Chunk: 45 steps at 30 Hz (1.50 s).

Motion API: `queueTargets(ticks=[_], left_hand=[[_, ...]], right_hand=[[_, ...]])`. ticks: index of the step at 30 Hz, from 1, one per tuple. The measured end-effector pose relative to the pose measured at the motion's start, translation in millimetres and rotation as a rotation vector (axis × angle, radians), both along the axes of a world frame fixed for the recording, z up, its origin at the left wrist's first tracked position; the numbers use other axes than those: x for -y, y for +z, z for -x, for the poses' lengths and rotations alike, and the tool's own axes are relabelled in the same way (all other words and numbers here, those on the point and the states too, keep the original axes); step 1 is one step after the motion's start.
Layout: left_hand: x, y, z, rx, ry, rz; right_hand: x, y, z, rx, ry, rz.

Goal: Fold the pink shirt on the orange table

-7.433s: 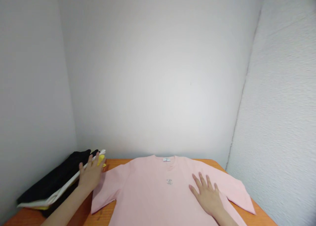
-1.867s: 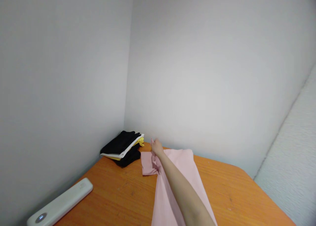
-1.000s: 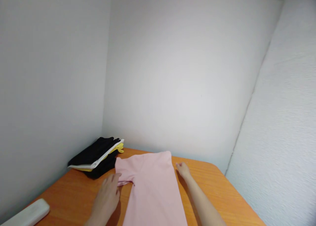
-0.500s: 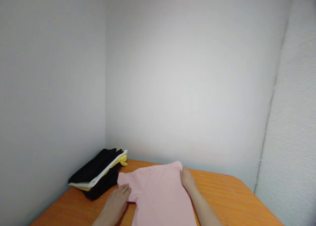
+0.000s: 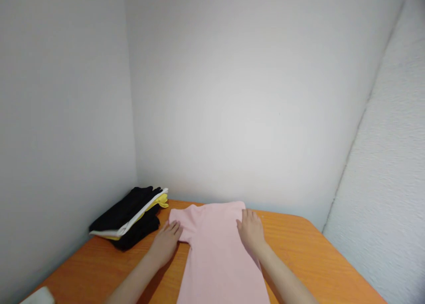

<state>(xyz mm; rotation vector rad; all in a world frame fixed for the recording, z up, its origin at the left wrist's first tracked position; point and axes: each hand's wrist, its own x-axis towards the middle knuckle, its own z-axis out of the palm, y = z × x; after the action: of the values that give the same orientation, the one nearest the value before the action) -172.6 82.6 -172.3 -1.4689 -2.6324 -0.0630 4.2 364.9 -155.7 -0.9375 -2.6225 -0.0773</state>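
**Both hands flat on half-folded pink shirt**

Pink shirt point(image 5: 215, 246) lies lengthwise on the orange tabletop point(image 5: 308, 255), already narrowed to a long strip; one short sleeve sticks out on its left side near the top.

Left hand point(image 5: 166, 244): palm down, fingers loosely spread, tips touching that sleeve's edge. Holds nothing, just presses. Right hand point(image 5: 250, 231): flat on the shirt's upper right edge, fingers together and extended, also gripping nothing.

Stack of folded clothes point(image 5: 129, 217) (black, white, yellow layers) sits left of the shirt, near the wall corner, just apart from the sleeve. A white object point(image 5: 38, 296) shows further left of the shirt at the frame's bottom edge; too cropped to identify.

Step, as I read it: smoothing and squaring the lengthwise fold. Next move likely calls for tucking the left sleeve in over the body, right hand pinning the fabric so the strip doesn't skew.
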Motion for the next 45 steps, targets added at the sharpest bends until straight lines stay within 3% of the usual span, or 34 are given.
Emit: queueTargets(ticks=[3,6,10,13,17,22,26,28,36,39,43,45], left_hand=[[-4,5.9,-21,0.034,-0.106,-0.098],[-11,5.7,-48,0.098,-0.223,-0.149],[-11,-7.2,-63,0.146,-0.157,-0.104],[-6,-14.6,-58,0.163,-0.117,-0.093],[-6,-9.2,-60,0.145,-0.083,-0.104],[2,3.9,-99,0.11,-0.18,-0.15],[21,-1.4,-147,0.179,-0.377,-0.12],[29,-7.2,-163,0.222,-0.41,-0.094],[37,-11.7,-174,0.231,-0.378,-0.114],[44,-9.1,-188,0.24,-0.358,-0.101],[52,-15.8,-212,0.236,-0.375,-0.116],[52,-22.9,-215,0.218,-0.416,-0.144]], right_hand=[[49,-11.0,-36,0.058,0.182,0.052],[92,-32.3,-76,0.103,0.335,0.2],[114,-49.6,-115,0.079,0.39,0.281],[109,-45.1,-124,0.061,0.424,0.252],[105,-27.1,-121,0.11,0.434,0.259],[125,-12.7,-140,0.119,0.44,0.253],[155,-15.8,-168,0.14,0.495,0.288],[167,-19.4,-181,0.162,0.525,0.303],[184,-16.7,-238,0.13,0.544,0.281],[178,-32.1,-264,0.126,0.548,0.266],[149,-81.5,-282,0.115,0.58,0.243],[132,-96.0,-281,0.118,0.586,0.239]])
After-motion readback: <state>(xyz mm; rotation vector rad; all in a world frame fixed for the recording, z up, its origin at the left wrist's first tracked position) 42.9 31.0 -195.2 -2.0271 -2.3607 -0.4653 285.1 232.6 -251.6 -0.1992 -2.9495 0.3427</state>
